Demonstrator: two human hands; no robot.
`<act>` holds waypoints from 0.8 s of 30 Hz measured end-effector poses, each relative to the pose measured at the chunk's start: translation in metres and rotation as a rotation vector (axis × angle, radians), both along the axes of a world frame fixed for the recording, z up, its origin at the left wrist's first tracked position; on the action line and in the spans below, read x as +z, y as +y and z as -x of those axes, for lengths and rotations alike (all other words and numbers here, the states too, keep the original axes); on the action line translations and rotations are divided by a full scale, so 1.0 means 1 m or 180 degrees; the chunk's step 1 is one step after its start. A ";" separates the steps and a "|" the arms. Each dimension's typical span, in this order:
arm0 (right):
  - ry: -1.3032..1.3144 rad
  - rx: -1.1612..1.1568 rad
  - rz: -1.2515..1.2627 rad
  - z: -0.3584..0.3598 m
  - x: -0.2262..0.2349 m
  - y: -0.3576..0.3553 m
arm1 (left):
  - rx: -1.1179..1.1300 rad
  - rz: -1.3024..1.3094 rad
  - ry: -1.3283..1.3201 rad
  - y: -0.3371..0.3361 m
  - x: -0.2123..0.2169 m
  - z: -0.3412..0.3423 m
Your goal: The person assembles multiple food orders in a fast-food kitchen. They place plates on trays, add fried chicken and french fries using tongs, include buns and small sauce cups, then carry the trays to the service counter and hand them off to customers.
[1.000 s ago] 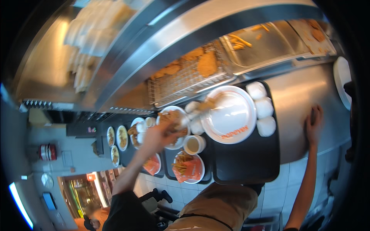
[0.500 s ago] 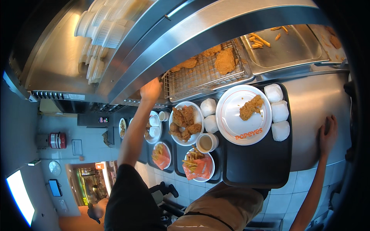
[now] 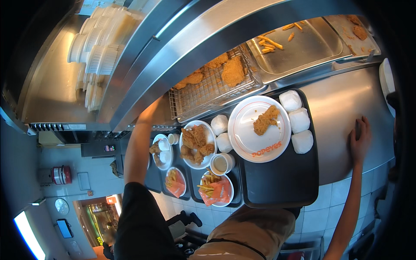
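Observation:
My left hand (image 3: 157, 106) reaches under the steel shelf edge, beside the wire rack (image 3: 208, 92) of fried chicken pieces (image 3: 233, 72). Its fingers are hidden there. On the bare steel counter to the right, my right hand (image 3: 360, 141) rests with its fingers stretched out and apart, holding nothing that I can see. Between the hands, a white plate (image 3: 247, 141) with one fried chicken piece (image 3: 265, 120) sits on a black tray (image 3: 277, 182). White wrapped rounds (image 3: 299, 120) line that tray's right edge, and two more (image 3: 223, 142) stand left of the plate.
Further left, trays carry a plate of chicken (image 3: 197, 143), a lidded cup (image 3: 222, 164) and fries in orange sleeves (image 3: 215, 190). A steel pan (image 3: 299, 47) with loose fries lies beyond the counter. Stacked white containers (image 3: 97, 47) stand on the upper shelf, whose steel edge (image 3: 173, 65) overhangs the rack.
My left hand has gone further in under the shelf edge, where its fingers no longer show. My right hand stays on the counter. The view has shifted, moving the trays left in the picture.

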State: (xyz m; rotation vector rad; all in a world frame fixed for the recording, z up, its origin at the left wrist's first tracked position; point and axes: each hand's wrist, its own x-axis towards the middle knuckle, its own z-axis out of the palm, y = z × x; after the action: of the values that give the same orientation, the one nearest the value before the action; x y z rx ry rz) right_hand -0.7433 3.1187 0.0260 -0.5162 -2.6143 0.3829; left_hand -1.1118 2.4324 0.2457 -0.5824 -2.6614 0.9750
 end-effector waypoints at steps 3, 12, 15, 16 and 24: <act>-0.0038 -0.0102 0.0015 -0.001 0.003 -0.003 | -0.0022 -0.1065 -0.0500 0.000 0.029 -0.030; -0.0041 -0.0149 0.0054 0.002 -0.002 -0.005 | 0.0061 -0.2330 -0.1275 0.135 0.029 -0.240; -0.0053 -0.0175 0.0097 0.003 -0.001 -0.005 | -0.0590 -0.1754 -0.1169 0.171 0.001 -0.246; -0.0085 -0.0192 0.0097 0.002 -0.001 -0.005 | -0.0577 -0.1548 -0.1240 0.178 -0.006 -0.246; -0.0011 -0.0240 0.0060 0.000 0.006 -0.009 | 0.0903 -0.2943 -0.2193 0.144 0.031 -0.207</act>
State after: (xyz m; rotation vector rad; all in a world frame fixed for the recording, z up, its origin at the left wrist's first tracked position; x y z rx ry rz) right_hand -0.7432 3.1094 0.0319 -0.6203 -2.5881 0.3827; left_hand -0.9047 2.5759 0.2765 -0.3424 -3.3777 -0.5881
